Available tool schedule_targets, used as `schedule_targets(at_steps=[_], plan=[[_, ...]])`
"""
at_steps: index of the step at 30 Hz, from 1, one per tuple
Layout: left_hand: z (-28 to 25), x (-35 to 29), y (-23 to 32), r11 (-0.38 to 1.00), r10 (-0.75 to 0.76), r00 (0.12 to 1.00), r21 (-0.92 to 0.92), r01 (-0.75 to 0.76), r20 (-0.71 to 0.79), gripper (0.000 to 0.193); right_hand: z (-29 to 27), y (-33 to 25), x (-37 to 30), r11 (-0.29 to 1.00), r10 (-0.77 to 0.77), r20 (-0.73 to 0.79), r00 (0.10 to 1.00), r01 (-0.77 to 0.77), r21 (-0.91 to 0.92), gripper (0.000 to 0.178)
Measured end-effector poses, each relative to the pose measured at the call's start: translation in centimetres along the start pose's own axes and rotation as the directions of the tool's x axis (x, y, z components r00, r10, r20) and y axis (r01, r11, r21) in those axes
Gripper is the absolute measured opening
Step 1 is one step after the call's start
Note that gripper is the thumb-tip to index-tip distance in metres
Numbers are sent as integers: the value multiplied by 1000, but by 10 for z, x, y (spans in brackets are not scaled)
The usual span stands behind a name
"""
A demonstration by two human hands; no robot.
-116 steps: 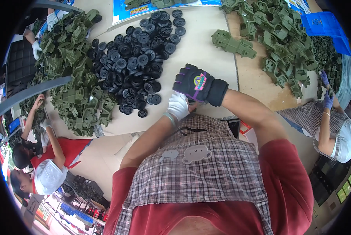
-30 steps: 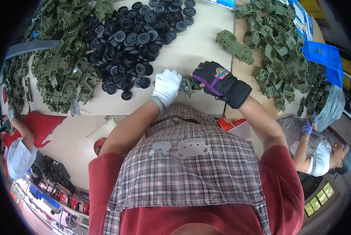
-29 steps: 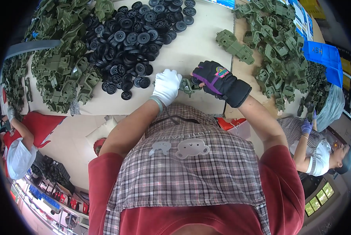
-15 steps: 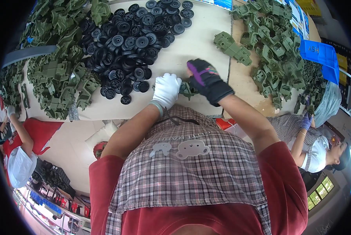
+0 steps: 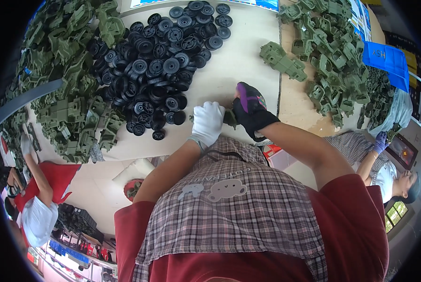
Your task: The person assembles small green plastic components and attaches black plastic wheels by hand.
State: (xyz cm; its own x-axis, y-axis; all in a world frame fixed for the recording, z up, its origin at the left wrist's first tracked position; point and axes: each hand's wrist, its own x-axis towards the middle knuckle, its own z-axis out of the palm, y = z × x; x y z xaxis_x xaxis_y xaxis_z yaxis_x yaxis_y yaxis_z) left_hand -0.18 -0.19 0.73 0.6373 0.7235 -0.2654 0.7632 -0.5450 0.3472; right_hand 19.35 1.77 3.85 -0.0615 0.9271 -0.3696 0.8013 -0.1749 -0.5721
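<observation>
In the head view, the left hand (image 5: pixel 208 123) is keeping its place in front of the apron (image 5: pixel 234 216), its white-gloved fingers curling down close together over a green part (image 5: pixel 230 118). Most of that part is hiding under the glove; a piece of it is showing at 3 o'clock of the fist, in the gap before the right hand (image 5: pixel 251 109), and a small bit seems to be poking out at about 9 o'clock. The right hand is what has changed most: half a second ago it was reaching over toward 1 o'clock of the part, blurred, its back facing up; now it is turning onto its side, the purple strip of the black glove facing 11 o'clock, and is sitting lower, just beside the part. Its fingers are mostly folding out of sight, so I cannot tell whether they are pinching anything. For the work, this is probably meaning that both hands are acting on the one part again, the left steadying it. At 11 o'clock from the hands the wheels (image 5: pixel 156 66) are lying in their heap, and at 1 o'clock a lone green body (image 5: pixel 282 61) is resting where it was, neither being touched.
</observation>
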Motion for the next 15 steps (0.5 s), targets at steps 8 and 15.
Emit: schedule_targets(at_steps=[8,15], plan=[[-4,-4,-10,999,40,991,32,-36,-127,14,-19,-10,47,778,-502,461,731,615,-128,20],[-13,-3,-11,998,57,978,-30,-64,-201,17,-4,26,106,958,-199,-157,967,225,175,39]])
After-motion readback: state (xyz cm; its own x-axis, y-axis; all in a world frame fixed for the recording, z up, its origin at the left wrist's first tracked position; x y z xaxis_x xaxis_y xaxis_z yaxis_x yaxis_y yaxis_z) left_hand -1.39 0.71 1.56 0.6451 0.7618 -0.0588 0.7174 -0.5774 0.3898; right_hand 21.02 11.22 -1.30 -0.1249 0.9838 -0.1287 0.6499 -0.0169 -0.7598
